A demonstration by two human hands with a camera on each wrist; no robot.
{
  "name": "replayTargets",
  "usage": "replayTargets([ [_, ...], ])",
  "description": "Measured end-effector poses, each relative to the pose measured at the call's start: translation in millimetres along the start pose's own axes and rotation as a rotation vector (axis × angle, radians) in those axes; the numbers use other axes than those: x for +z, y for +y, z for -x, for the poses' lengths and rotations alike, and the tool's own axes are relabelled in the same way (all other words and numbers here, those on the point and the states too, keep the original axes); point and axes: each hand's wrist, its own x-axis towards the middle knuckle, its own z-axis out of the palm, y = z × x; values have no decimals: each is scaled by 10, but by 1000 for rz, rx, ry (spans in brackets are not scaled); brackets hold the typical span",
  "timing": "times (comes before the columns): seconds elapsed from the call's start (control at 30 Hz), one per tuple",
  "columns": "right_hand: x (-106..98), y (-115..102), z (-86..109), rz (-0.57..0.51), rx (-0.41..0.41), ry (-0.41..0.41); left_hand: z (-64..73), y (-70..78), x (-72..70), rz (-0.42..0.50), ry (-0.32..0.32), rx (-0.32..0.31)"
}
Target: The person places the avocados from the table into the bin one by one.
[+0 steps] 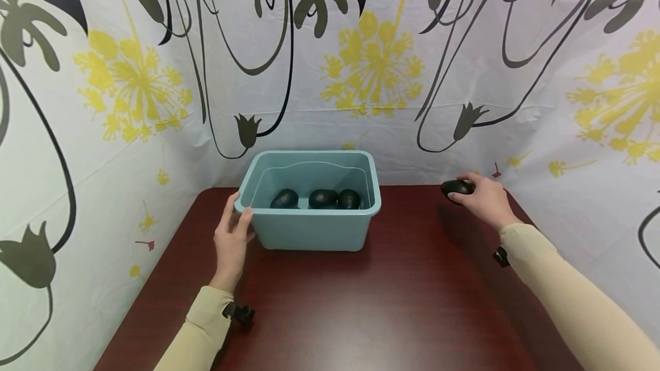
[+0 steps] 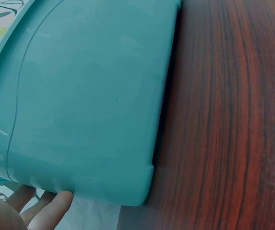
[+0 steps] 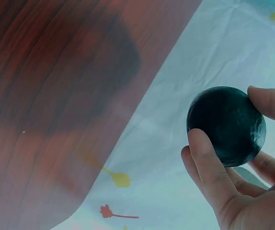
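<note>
A light blue plastic bin [image 1: 309,231] stands at the back of the table, with several dark, oval avocados [image 1: 323,198] visible inside. My left hand [image 1: 233,239] grips the bin's left front corner, thumb at the rim. In the left wrist view, the fingers [image 2: 55,208] lie against the bin's wall [image 2: 91,105]. Over the table's back right corner, my right hand [image 1: 484,199] holds another dark avocado [image 1: 458,188]. The right wrist view has this avocado [image 3: 226,127] pinched between the thumb and fingers, apart from the tabletop.
The dark red-brown wooden table [image 1: 392,296] has its back edge near a white cloth [image 1: 402,147] printed with yellow flowers and grey vines. The cloth also hangs along the left and right sides. A shadow falls on the tabletop beneath my right hand.
</note>
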Motion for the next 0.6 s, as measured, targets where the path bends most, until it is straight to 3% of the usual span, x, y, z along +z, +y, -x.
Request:
replayTargets([
  [0.23,-32,-186,4,-25,-25,31,73,193,-4,-2,-9,16],
  [0.6,-68,-506,1,-55,-55,51,72,188,4,0,-14,1],
])
